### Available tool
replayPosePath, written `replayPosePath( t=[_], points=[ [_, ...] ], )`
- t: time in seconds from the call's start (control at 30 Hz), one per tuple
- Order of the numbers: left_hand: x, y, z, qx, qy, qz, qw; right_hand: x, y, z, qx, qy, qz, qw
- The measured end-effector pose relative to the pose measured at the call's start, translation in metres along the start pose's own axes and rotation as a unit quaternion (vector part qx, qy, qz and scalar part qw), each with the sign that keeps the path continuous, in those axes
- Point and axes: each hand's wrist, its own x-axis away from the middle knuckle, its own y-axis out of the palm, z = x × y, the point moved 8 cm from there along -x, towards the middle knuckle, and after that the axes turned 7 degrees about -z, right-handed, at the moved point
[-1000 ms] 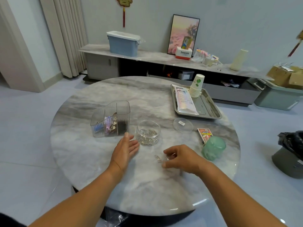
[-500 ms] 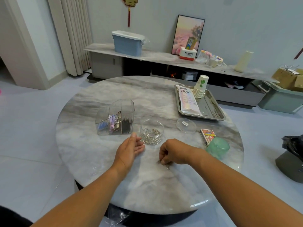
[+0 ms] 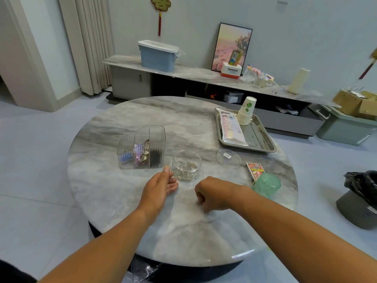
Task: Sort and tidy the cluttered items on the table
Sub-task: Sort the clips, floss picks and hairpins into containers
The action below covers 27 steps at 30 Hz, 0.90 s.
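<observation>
Right hand: right hand (image 3: 214, 194) lay knuckles-up on the round marble table (image 3: 126, 193), fingers (image 3: 201, 198) curled under toward the tabletop; whether they pinched a paper clip could not be told.
Left hand: left hand (image 3: 161, 187) rested on its edge just left of those fingers, straight and relaxed, thumb tip near the clear jar of paper clips (image 3: 186, 166).
Jar: open-topped, just beyond both sets of fingertips; its clear lid (image 3: 228, 158) lay flat beyond and right of the right-hand fingers.
Organizer: clear divided organizer (image 3: 141, 148) stood beyond and left of the left-hand fingers, apart from the jar.
Right side: green plastic cup (image 3: 266, 184) sat behind the right wrist, touching the small card box (image 3: 255, 170), near the table's right rim.
Tray: metal tray (image 3: 263, 139) with paper cup stack (image 3: 245, 113) and white packet (image 3: 231, 127) sat far right.
Open room: bare marble ran from both wrists to the near rim.
</observation>
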Motion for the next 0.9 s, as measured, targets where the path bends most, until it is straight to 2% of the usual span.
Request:
replayPosePath(
  t=[0.07, 0.13, 0.2, 0.27, 0.4, 0.5, 0.53, 0.57, 0.63, 0.7, 0.73, 0.8, 0.9],
  points=[
    [0.0, 0.001, -0.001, -0.009, 0.006, -0.003, 1.0, 0.008, -0.02, 0.01, -0.143, 0.004, 0.076, 0.987],
    [-0.002, -0.001, -0.004, -0.044, 0.016, -0.008, 0.999, 0.017, -0.049, 0.021, -0.284, 0.006, 0.181, 0.942],
    [-0.004, -0.001, -0.006, -0.077, 0.023, -0.024, 0.996, 0.022, -0.078, 0.028, -0.321, 0.022, 0.266, 0.909],
    [-0.006, -0.003, -0.006, -0.087, 0.024, -0.028, 0.996, 0.016, -0.1, 0.026, -0.301, 0.027, 0.3, 0.905],
    [-0.009, -0.006, -0.007, -0.063, 0.007, -0.027, 0.998, -0.01, -0.108, 0.022, -0.203, 0.049, 0.246, 0.946],
    [-0.011, -0.008, -0.007, -0.056, 0.006, -0.024, 0.998, -0.008, -0.106, 0.033, -0.22, 0.071, 0.256, 0.939],
    [-0.012, -0.008, -0.007, -0.053, 0.006, -0.023, 0.998, -0.007, -0.1, 0.037, -0.233, 0.072, 0.236, 0.941],
    [-0.013, -0.008, -0.007, -0.052, 0.006, -0.022, 0.998, -0.006, -0.091, 0.039, -0.24, 0.07, 0.194, 0.949],
    [-0.012, -0.006, -0.005, -0.047, 0.007, -0.023, 0.999, -0.003, -0.06, 0.038, -0.233, 0.052, 0.057, 0.969],
    [-0.011, -0.006, -0.002, -0.042, 0.01, -0.021, 0.999, 0.001, -0.028, 0.031, -0.168, 0.024, -0.055, 0.984],
    [-0.01, -0.006, -0.001, -0.042, 0.012, -0.02, 0.999, 0.004, -0.014, 0.029, -0.136, 0.012, -0.084, 0.987],
    [-0.008, -0.006, 0.0, -0.045, 0.015, -0.017, 0.999, 0.005, 0.006, 0.026, -0.106, -0.009, -0.103, 0.989],
    [-0.005, -0.008, 0.002, -0.072, 0.023, -0.012, 0.997, 0.006, 0.016, 0.025, -0.118, -0.026, -0.082, 0.989]
  ],
)
